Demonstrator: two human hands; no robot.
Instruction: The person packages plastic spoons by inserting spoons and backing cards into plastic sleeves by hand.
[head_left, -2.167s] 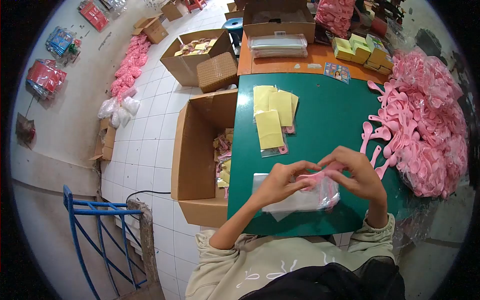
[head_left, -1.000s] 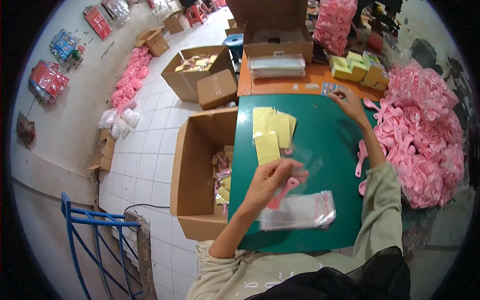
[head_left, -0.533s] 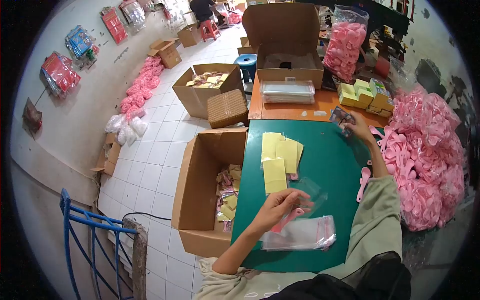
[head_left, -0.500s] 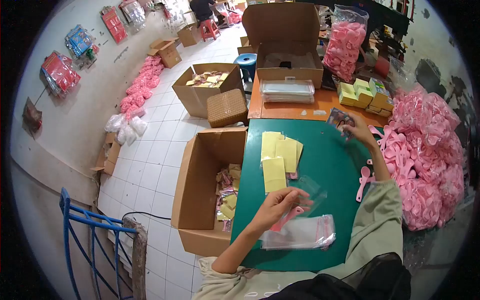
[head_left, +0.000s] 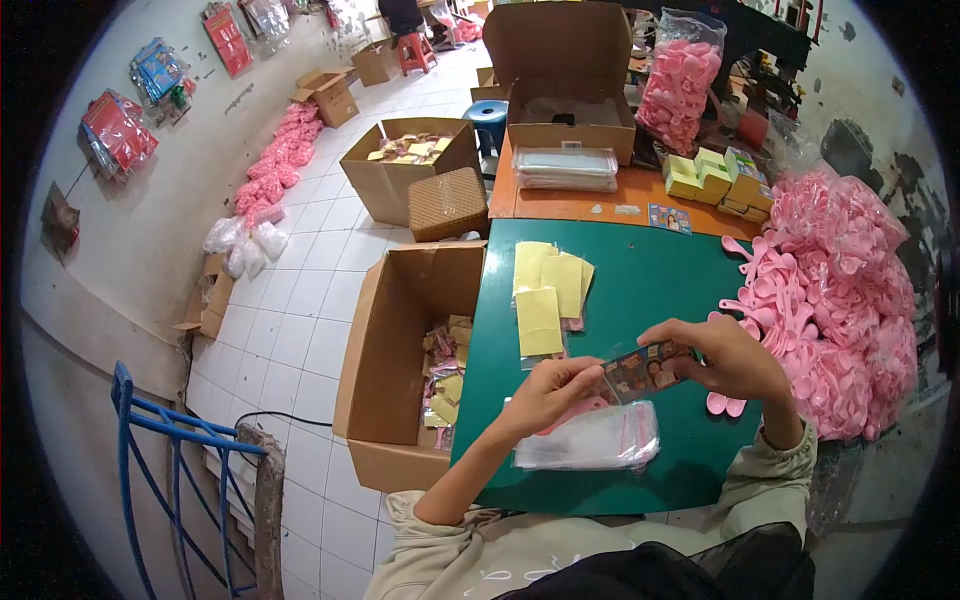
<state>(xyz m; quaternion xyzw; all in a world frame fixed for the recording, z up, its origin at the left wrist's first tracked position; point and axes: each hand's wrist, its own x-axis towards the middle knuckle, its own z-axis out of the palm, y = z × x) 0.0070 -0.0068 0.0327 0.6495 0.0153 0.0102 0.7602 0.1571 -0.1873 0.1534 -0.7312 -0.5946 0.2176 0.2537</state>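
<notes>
My right hand [head_left: 735, 360] grips a dark printed card [head_left: 645, 372] with small pictures on it, just above the green table [head_left: 640, 285]. Facing it, my left hand [head_left: 553, 395] is closed on a clear plastic bag, which has a pink spoon [head_left: 572, 412] with it. The card's left end meets the bag at my left fingertips; how far inside it sits, I cannot tell. Beneath my hands lies a stack of clear plastic bags [head_left: 590, 443]. Farther back are several packed bags with yellow cards [head_left: 540, 320].
Loose pink spoons [head_left: 785, 290] and bulging bags of them [head_left: 850, 240] crowd the right edge. An open carton [head_left: 395, 370] with packed bags stands left of the table. On the orange table [head_left: 640, 190] lie a printed card [head_left: 669, 218], yellow card stacks [head_left: 697, 178] and plastic bags [head_left: 565, 168].
My right hand has brought the card from the far edge of the table toward me, up to the bag in my left hand. The view has shifted slightly.
</notes>
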